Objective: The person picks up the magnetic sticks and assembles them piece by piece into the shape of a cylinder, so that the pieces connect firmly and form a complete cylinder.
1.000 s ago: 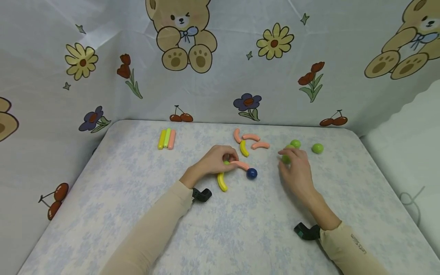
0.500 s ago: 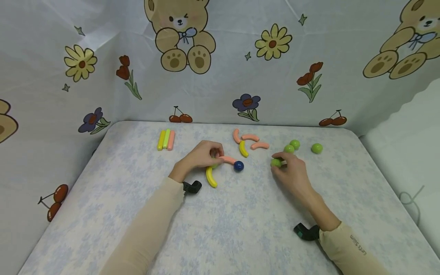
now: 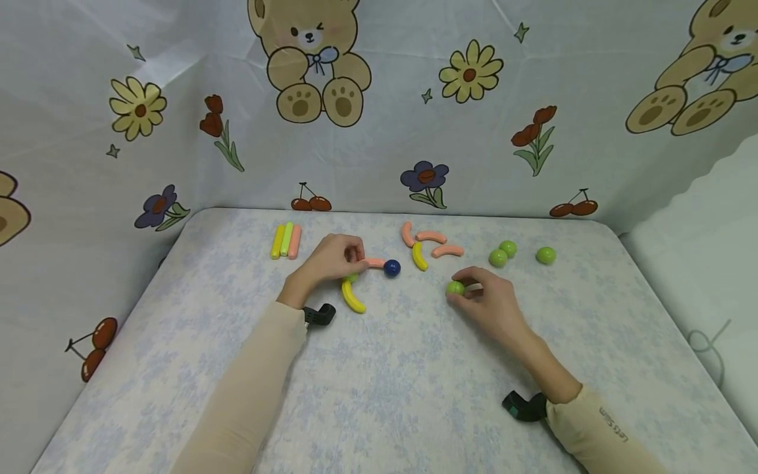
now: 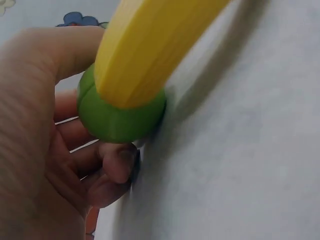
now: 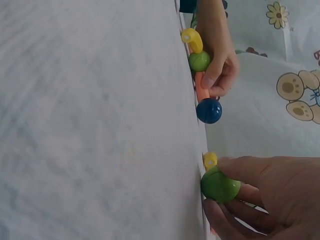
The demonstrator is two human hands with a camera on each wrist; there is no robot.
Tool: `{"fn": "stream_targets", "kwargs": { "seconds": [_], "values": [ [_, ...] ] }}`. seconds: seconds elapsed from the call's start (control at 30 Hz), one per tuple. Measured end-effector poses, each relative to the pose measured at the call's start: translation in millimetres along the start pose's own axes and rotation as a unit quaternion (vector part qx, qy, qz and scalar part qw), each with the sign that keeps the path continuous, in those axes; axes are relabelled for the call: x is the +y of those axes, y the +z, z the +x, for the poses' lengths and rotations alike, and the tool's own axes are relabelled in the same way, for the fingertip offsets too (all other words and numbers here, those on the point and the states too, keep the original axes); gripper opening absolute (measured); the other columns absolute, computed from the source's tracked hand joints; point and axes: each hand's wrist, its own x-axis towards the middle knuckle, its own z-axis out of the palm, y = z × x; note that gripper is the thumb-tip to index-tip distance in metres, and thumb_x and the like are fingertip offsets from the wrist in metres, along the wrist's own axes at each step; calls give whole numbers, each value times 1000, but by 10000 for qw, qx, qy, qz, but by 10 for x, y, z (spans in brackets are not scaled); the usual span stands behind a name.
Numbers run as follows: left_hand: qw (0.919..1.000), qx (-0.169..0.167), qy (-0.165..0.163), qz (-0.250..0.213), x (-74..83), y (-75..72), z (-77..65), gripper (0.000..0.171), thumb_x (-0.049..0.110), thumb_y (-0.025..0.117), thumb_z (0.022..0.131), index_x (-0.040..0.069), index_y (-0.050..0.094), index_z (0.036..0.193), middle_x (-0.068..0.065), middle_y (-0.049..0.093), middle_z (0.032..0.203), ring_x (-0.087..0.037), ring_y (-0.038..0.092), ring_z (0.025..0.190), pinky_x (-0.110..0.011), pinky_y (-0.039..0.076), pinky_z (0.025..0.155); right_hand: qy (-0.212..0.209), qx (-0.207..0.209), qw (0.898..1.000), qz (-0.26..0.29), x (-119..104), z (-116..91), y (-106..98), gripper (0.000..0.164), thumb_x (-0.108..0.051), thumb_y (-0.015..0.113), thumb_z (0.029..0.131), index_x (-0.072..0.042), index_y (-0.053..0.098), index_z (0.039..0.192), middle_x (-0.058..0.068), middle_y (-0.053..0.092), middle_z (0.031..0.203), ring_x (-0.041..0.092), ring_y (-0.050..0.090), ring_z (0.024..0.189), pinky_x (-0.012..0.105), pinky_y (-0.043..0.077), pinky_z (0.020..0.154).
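The back edge of the table meets the printed cloth, and I'm working nearer to that edge than to the front. The widest room lies on my side, between my two sleeves, while the left and right edges are both well apart from my hands. Over to the left I have less space: three sticks, one yellow, one light green and one pink, lie side by side near my left hand.

That hand pinches a pink arc, which sits in a touching row: yellow arc, green ball, pink arc, blue ball. My right hand grips another ball, also green, between thumb and fingers, close to the tabletop. A gap of table separates it from the blue ball.

Behind that gap is a cluster of three loose pink arcs and one loose yellow arc. Right of it are three loose green balls, two close together and one apart, nearer the right edge.

Counting everything, I have five green balls, one blue, four pink arcs, two yellow arcs and three sticks.
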Motion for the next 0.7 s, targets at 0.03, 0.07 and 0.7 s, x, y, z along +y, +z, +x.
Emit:
{"fn": "stream_targets", "kwargs": {
  "seconds": [0.03, 0.07, 0.7],
  "values": [
    [10000, 7, 21, 24, 14, 15, 4, 17, 27, 77, 92, 17, 68, 82, 2, 58, 66, -16, 52, 63, -31, 42, 64, -8, -57, 10000, 23, -5, 0, 4, 34, -10, 86, 89, -5, 71, 120, 12, 75, 112, 26, 76, 95, 37, 63, 81],
    [10000, 13, 50, 45, 29, 30, 6, 18, 27, 77, 92, 17, 67, 82, 2, 57, 65, -16, 52, 63, -31, 41, 64, -29, -125, 9999, 56, -11, 0, 10, 34, -12, 86, 89, -6, 72, 119, 10, 75, 111, 25, 76, 94, 36, 63, 82],
    [9964, -198, 733, 386, 363, 363, 57, 23, 29, 75, 94, 19, 61, 79, 5, 53, 62, -11, 49, 57, -25, 37, 59, -1159, -1159, 9847, 601, -191, -91, 208, 36, -21, 90, 85, -14, 75, 118, -6, 76, 111, 15, 73, 94, 37, 62, 83]
  ]
}}
